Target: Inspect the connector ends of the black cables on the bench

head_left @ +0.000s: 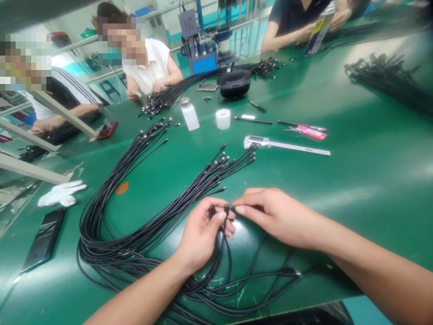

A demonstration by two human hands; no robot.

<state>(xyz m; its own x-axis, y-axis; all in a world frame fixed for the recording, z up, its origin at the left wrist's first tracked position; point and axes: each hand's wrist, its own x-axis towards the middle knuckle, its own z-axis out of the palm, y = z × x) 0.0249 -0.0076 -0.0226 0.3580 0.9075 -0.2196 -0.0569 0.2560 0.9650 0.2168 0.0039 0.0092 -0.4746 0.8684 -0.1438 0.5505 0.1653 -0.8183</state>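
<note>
My left hand [203,230] is closed around black cables, with a cable connector [226,207] standing up between thumb and fingers. Close beside it on the right, my right hand [270,214] has thumb and index finger pinched together near that connector's tip; whatever they hold is too small to make out. Behind and left of my hands, a large bundle of black cables [111,203] curves in a U over the green table, its metal-tipped ends pointing away from me. More cable loops lie under my wrists, with one loose connector [292,272] at the right.
Beyond the bundle are a digital caliper [291,146], a tape roll [223,119], a white bottle [190,115] and a black case [234,84]. A phone [45,239] and white glove [62,194] lie left. Several people sit across the green table [355,180], among further cable bundles [389,81].
</note>
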